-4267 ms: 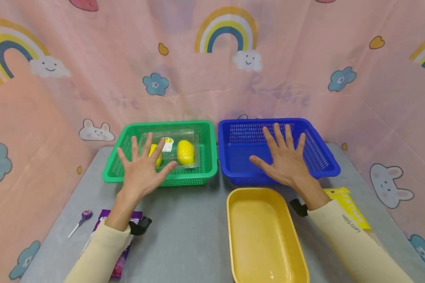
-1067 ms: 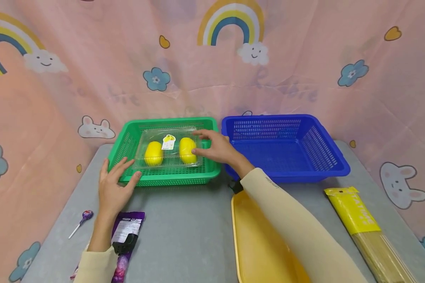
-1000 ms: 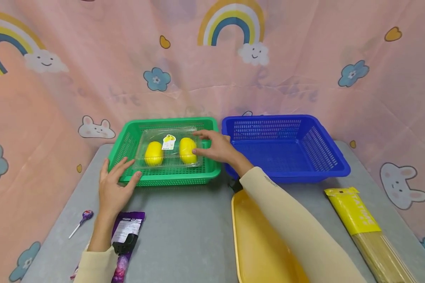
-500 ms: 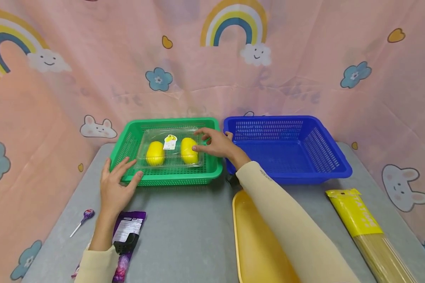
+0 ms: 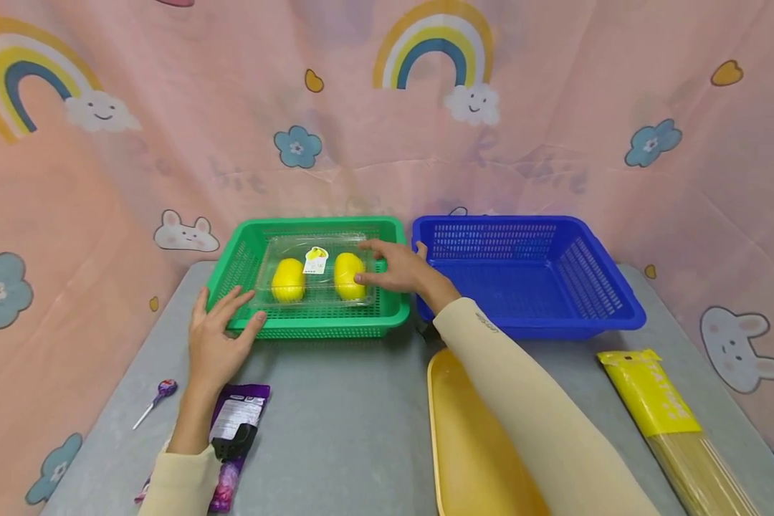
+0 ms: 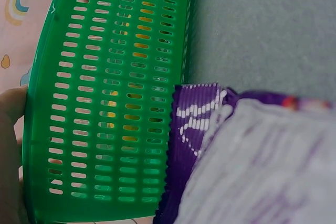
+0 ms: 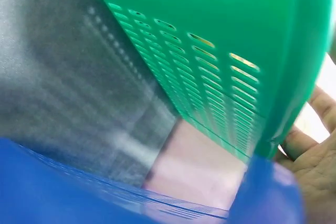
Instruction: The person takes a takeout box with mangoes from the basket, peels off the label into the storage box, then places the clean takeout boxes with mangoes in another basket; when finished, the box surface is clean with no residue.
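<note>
A clear plastic box (image 5: 314, 292) holding two yellow lemon-like items and bearing a lemon-pictured label lies in the green basket (image 5: 322, 331). My left hand (image 5: 219, 344) is at the basket's front-left corner, fingers reaching over the rim toward the box's left end and thumb near the front rim. Over the box's right end is my right hand (image 5: 403, 269), fingers bent and thumb apart, in front of the right-hand lemon-like item. Whether either hand's fingertips touch the box cannot be told. In the right wrist view, the green rim partly hides the right hand (image 7: 315, 169).
A blue basket (image 5: 529, 330) stands right of the green one. Nearer are a yellow tray (image 5: 464, 430), partly behind the right sleeve, and a yellow-topped noodle packet (image 5: 658, 408). On the left lie a lollipop (image 5: 165, 389) and a purple packet (image 5: 241, 408) beneath the left wrist.
Since the earliest frame, both hands have moved from spread above the baskets to the two ends of the clear box. Over the last second they barely move; the view shifts slightly.
</note>
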{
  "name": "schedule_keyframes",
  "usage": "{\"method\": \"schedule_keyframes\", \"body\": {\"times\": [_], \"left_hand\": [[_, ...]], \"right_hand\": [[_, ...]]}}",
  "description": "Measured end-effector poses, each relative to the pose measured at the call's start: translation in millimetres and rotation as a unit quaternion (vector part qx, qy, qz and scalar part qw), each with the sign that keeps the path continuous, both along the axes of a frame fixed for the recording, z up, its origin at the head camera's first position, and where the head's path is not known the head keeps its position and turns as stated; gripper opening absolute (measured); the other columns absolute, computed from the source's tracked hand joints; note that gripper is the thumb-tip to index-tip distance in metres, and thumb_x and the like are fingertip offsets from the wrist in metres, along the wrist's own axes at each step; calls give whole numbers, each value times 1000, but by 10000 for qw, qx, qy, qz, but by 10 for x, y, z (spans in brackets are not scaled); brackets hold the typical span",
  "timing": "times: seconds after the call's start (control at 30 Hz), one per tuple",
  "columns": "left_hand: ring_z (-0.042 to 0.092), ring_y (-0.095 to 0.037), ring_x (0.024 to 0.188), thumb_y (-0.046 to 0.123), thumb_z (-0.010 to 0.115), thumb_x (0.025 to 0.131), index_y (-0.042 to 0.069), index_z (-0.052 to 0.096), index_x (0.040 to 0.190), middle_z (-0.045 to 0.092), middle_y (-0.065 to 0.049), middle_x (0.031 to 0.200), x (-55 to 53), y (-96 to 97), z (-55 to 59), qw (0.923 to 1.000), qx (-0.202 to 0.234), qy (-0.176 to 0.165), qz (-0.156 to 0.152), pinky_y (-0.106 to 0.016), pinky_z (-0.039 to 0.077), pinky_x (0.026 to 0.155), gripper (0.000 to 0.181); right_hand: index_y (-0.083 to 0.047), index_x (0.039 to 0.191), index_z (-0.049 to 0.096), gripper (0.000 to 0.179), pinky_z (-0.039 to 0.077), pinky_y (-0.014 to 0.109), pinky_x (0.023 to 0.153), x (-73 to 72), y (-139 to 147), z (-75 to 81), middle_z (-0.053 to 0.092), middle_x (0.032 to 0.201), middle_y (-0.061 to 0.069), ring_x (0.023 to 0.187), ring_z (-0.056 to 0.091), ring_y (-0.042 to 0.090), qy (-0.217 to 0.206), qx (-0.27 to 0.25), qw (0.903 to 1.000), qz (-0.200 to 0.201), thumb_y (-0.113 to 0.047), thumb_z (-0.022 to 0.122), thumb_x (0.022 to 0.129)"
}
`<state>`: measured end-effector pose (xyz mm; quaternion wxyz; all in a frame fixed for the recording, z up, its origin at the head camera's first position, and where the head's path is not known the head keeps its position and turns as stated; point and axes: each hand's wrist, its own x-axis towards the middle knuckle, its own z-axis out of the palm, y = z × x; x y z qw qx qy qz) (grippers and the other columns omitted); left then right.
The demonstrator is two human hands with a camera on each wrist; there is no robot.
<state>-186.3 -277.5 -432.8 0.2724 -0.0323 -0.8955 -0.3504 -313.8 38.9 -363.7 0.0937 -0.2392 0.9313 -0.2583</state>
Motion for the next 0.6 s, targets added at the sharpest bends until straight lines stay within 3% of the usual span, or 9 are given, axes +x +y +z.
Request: {"method": "schedule_keyframes", "body": {"times": [0.17, 0.4, 0.6], "left_hand": [[16, -48, 156, 29, 74, 91, 10, 70, 130, 57, -20, 147, 1, -1, 9, 10000, -16, -50, 9, -74, 10, 120, 44], [16, -47, 156, 31, 74, 91, 11, 70, 130, 57, -19, 148, -9, -10, 24, 10000, -28, -42, 43, -74, 10, 120, 44], [16, -48, 155, 31, 74, 91, 11, 70, 130, 58, -19, 147, -14, -3, -1, 9999, -53, -78, 43, -75, 10, 119, 44]], "right_hand": [[-29, 156, 40, 70, -7, 72, 119, 1, -2, 12, 63, 140, 9, 142, 41, 30, -95, 199, 9997, 45, -58, 60, 96], [-28, 155, 42, 68, -5, 72, 119, -49, -16, 167, 59, 148, 8, 142, 50, 27, -433, 298, 9985, 143, -59, 56, 97], [-31, 157, 37, 70, -8, 74, 119, -92, -43, 173, 42, 163, 6, 157, 22, 39, -369, 1099, 9932, 144, -62, 53, 97]]}}
